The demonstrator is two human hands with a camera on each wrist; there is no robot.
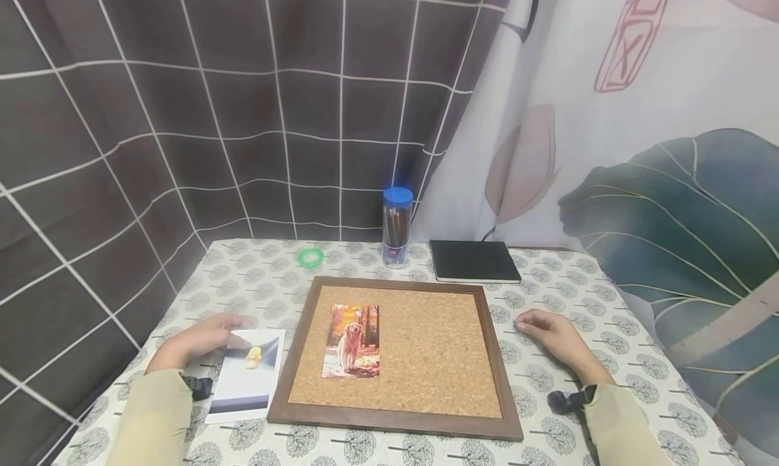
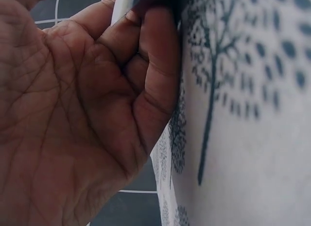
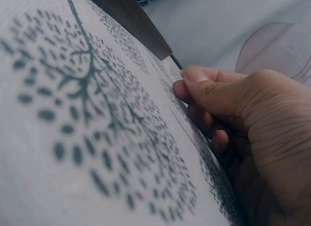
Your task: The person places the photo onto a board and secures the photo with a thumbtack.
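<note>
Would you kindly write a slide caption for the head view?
Corkboard bearing a dog photo, between a left hand holding a second photo and an empty right hand.

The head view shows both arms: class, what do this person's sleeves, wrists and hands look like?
The left sleeve and right sleeve are plain pale beige. A small black device sits at the left wrist, and a second black device, with a rounded end, at the right. The left hand and right hand wear no gloves.

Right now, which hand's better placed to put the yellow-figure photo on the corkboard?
Left, likely: the left hand touches the yellow-figure photo, beside the corkboard. The right hand is across the board, holding nothing visible.
</note>
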